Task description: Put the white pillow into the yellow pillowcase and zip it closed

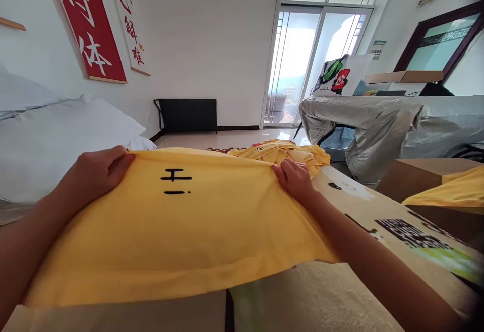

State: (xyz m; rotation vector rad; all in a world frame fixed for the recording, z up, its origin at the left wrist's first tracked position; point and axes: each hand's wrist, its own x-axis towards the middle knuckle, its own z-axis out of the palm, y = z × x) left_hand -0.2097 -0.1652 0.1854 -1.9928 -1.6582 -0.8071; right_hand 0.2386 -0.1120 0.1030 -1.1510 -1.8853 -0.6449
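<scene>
A yellow cloth (223, 221) with black "Hi!" lettering is stretched out in front of me; whether it is a shirt or a pillowcase I cannot tell. At its far left corner, my left hand (100, 168) pinches the edge between thumb and fingers. My right hand (295, 178) is closed on the far edge toward the right. Between the two hands the edge is pulled nearly straight, and the near hem hangs toward me. Just beyond lies a rumpled pile of yellow cloths (287, 151), one with similar black print.
Beneath is a cream printed blanket (363, 196) with a code-like pattern. White pillows (83, 120) are stacked at left. On the right stand a cardboard box (427, 176) with yellow cloth over it and a table under silvery plastic sheeting (385, 125). A black folded panel (189, 115) leans on the wall.
</scene>
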